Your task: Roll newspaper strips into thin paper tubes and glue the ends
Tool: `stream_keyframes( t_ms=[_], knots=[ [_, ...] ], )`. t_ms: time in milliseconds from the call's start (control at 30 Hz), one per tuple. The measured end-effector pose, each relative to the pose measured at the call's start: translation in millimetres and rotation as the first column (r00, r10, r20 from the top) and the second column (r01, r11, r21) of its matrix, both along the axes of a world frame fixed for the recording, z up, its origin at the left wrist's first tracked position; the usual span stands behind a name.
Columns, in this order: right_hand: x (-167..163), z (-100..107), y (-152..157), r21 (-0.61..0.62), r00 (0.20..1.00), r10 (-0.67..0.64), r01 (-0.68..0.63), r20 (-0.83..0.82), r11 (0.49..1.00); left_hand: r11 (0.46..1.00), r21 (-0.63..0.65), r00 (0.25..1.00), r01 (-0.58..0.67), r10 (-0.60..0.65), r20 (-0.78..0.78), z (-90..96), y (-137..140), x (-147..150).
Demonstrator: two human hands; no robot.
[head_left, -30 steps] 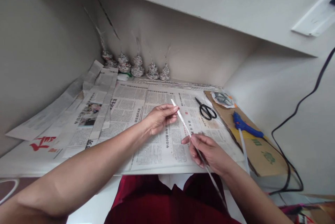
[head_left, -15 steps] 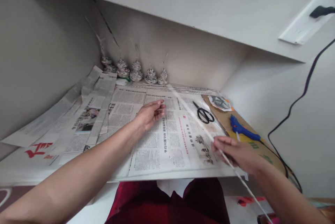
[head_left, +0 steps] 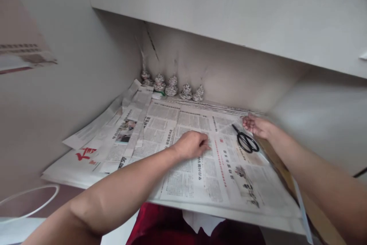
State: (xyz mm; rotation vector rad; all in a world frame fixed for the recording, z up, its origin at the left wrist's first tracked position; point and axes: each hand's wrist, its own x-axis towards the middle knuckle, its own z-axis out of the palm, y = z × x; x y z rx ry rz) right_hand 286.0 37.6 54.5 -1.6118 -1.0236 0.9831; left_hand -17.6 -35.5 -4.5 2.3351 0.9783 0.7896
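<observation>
Clock read from left hand, 12 = away from the person. Nearest: newspaper (head_left: 187, 187) covering the tabletop. Left hand (head_left: 192, 145) over it, fingers curled in loosely; can't tell if anything's inside. Scissors (head_left: 241, 134) at 3 o'clock, lying flat, black loops toward the person; likely stiff, the heaviest item here, best taken by the loops. Right hand (head_left: 256, 126) at 2 o'clock, just past the scissors, fingers bent and bunched, blurred; can't tell if they're clamped on anything or touching the rods. Thin paper rods (head_left: 206, 105), 12 to 2 o'clock, flat along the back, right ends near the right hand. Should be very light, stiffish lengthwise, easy to crease or flatten, prone to roll. Pinch 1 softly near an end, no squeezing mid-length. Farthest: 5 woven pieces (head_left: 171, 86), 11 to 12 o'clock, upright by the wall; probably light, springy; hold by the wide base, not the thin tips.
</observation>
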Motion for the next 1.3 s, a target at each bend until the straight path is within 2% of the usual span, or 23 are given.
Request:
stream_keyframes(
  t_ms=[100, 167, 300, 400, 567, 667, 767, 833, 867, 933, 1000, 1067, 1133, 1167, 1233, 1300],
  knots=[
    [-16.5, 13.4, 24.2, 0.004, 0.997, -0.019, 0.018, 0.069, 1.000, 0.999, 0.043, 0.998, -0.034, 0.036, -0.058, -1.0, 4.7, -2.0],
    [-31.7, 12.6, 29.0, 0.025, 0.996, 0.011, -0.013, 0.086, 1.000, 0.996, 0.063, 0.995, -0.063, 0.068, -0.075, -2.9, 7.9, -2.4],
    [-65.1, -17.8, 13.9, -0.007, 0.982, 0.181, -0.181, 0.047, 0.983, 0.993, 0.043, 0.992, -0.107, 0.110, -0.065, -5.7, 12.6, -2.9],
    [-80.7, -47.4, -3.3, 0.033, 0.966, 0.255, -0.254, -0.044, 0.967, 0.989, 0.023, 0.989, -0.146, 0.147, -0.035, -6.1, 14.9, -4.9],
    [-75.0, -73.7, -20.1, 0.176, 0.959, 0.200, -0.166, -0.201, 0.970, 0.971, 0.038, 0.971, -0.238, 0.238, -0.015, -7.2, 20.0, -9.0],
    [-65.5, -77.0, -27.1, 0.263, 0.937, 0.206, -0.131, -0.283, 0.956, 0.962, 0.059, 0.964, -0.267, 0.268, 0.005, -7.6, 28.0, -13.3],
    [-61.7, -75.4, -33.4, 0.273, 0.929, 0.256, -0.182, -0.268, 0.945, 0.933, 0.075, 0.935, -0.353, 0.354, -0.005, -3.0, 42.6, -31.2],
    [-61.7, -73.2, -36.3, 0.266, 0.926, 0.292, -0.227, -0.239, 0.937, 0.857, 0.104, 0.859, -0.504, 0.510, -0.037, 3.3, 53.8, -55.5],
    [-61.8, -72.0, -37.3, 0.262, 0.924, 0.308, -0.246, -0.227, 0.933, 0.782, 0.125, 0.784, -0.610, 0.619, -0.050, 6.7, 58.7, -70.5],
    [-61.7, -70.2, -37.9, 0.254, 0.918, 0.336, -0.280, -0.213, 0.926, 0.571, 0.171, 0.570, -0.803, 0.819, -0.060, 11.9, 65.3, -102.4],
    [-60.8, -69.5, -37.4, 0.247, 0.913, 0.355, -0.303, -0.202, 0.920, 0.432, 0.175, 0.428, -0.885, 0.902, -0.064, 13.2, 67.5, -130.1],
    [-59.6, -69.9, -36.1, 0.242, 0.911, 0.364, -0.315, -0.195, 0.918, 0.334, 0.145, 0.326, -0.931, 0.942, -0.075, 10.7, 67.0, -148.4],
    [-58.3, -71.0, -34.7, 0.242, 0.910, 0.367, -0.318, -0.194, 0.916, 0.277, 0.104, 0.270, -0.955, 0.960, -0.074, 6.5, 66.1, -157.0],
    [-57.8, -71.7, -34.1, 0.243, 0.908, 0.369, -0.320, -0.196, 0.916, 0.269, 0.085, 0.263, -0.960, 0.962, -0.070, 4.7, 65.9, -158.7],
    [-57.4, -72.8, -33.2, 0.238, 0.907, 0.373, -0.325, -0.197, 0.915, 0.282, 0.051, 0.280, -0.958, 0.959, -0.054, 3.2, 66.2, -159.5],
    [-57.9, -73.3, -33.1, 0.231, 0.907, 0.375, -0.329, -0.194, 0.916, 0.318, 0.024, 0.318, -0.948, 0.948, -0.023, 5.0, 67.5, -158.2]
  ],
)
